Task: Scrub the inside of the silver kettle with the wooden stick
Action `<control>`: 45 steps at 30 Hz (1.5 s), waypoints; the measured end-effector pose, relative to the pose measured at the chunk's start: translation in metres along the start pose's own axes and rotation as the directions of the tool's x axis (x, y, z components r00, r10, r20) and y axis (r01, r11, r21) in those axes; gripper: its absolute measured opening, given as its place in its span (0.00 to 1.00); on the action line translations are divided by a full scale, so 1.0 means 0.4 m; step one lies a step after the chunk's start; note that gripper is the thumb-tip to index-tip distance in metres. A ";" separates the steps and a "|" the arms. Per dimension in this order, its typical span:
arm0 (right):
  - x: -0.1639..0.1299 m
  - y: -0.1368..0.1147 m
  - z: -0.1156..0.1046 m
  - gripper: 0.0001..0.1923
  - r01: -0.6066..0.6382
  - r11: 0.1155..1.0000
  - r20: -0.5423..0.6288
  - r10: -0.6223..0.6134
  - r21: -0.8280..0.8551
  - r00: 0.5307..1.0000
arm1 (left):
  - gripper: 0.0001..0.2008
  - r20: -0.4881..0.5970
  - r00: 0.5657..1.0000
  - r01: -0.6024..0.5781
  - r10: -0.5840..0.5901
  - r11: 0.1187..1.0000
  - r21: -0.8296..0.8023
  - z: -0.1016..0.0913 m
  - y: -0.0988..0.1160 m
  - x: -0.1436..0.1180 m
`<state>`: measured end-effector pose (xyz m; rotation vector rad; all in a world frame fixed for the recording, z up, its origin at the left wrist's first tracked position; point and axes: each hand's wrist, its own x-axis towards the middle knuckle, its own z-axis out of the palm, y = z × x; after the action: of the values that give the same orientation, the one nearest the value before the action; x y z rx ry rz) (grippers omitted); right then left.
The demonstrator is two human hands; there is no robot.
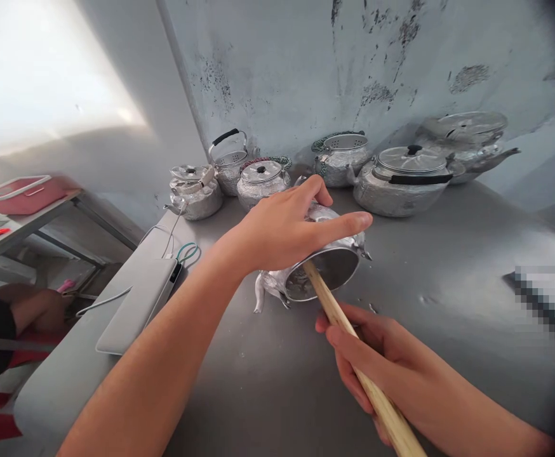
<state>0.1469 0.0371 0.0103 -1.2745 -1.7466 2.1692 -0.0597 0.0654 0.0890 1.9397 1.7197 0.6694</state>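
Note:
A dented silver metal kettle [277, 280] lies tilted on the table, its round opening facing me and its spout at the left. My left hand [289, 225] lies over the kettle's top, thumb stretched to the right and fingers curled over the far side, holding it. In my right hand [373, 358], fingers are wrapped round a pale wooden stick [337, 311]. The stick's far end goes inside the kettle's opening, where its tip is hard to make out. Much of the kettle's upper body is hidden beneath my left hand.
Several metal kettles stand at the back, including a wide lidded one [404, 184] and a small one [196, 197]. A grey laptop-like slab [137, 308] with cables lies left on the grey table [239, 393]. A person's leg [34, 304] and a pink basket [30, 197] are farther left.

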 end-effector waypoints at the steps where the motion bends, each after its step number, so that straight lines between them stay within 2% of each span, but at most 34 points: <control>1: 0.001 0.001 -0.001 0.21 0.002 1.000 -0.003 -0.002 0.011 1.000 | 0.26 0.000 1.000 0.001 -0.001 1.000 -0.002 0.000 -0.001 0.001; 14: 0.003 0.007 -0.007 0.22 0.013 1.000 -0.021 -0.014 -0.021 1.000 | 0.26 -0.008 1.000 0.008 -0.008 1.000 -0.012 0.001 0.003 0.000; 19: 0.002 0.004 -0.006 0.22 0.015 1.000 -0.026 -0.015 0.014 1.000 | 0.27 -0.007 1.000 0.002 -0.002 1.000 -0.007 0.000 0.001 0.000; 24: 0.000 0.006 -0.002 0.22 0.004 0.998 -0.014 -0.003 0.055 1.000 | 0.25 -0.118 0.991 -0.068 0.071 0.997 0.028 0.008 0.000 0.005; 28: 0.000 0.007 -0.003 0.20 -0.010 0.997 -0.026 0.012 0.075 1.000 | 0.28 -0.168 0.984 -0.049 0.054 0.998 0.035 0.014 0.005 0.004; 32: -0.001 0.008 -0.008 0.21 0.010 0.998 -0.023 -0.008 0.055 1.000 | 0.32 -0.128 0.991 -0.027 0.035 0.998 0.061 0.012 0.007 -0.006; 37: -0.005 0.004 -0.006 0.19 0.008 0.999 -0.060 -0.006 0.036 0.998 | 0.32 -0.044 0.995 -0.088 0.091 0.993 0.082 0.013 0.001 -0.006; 40: -0.006 -0.001 -0.004 0.20 -0.010 0.999 -0.050 0.012 0.039 0.999 | 0.30 -0.038 0.992 -0.117 0.121 0.988 0.106 0.018 0.001 0.001; 45: -0.008 -0.002 -0.007 0.20 0.028 0.999 -0.066 -0.025 0.043 0.998 | 0.29 -0.058 0.990 -0.120 0.128 0.986 0.118 0.026 0.007 0.003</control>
<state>0.1505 0.0377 0.0125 -1.2897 -1.6730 2.1144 -0.0508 0.0662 0.0826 2.1403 1.7207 0.7000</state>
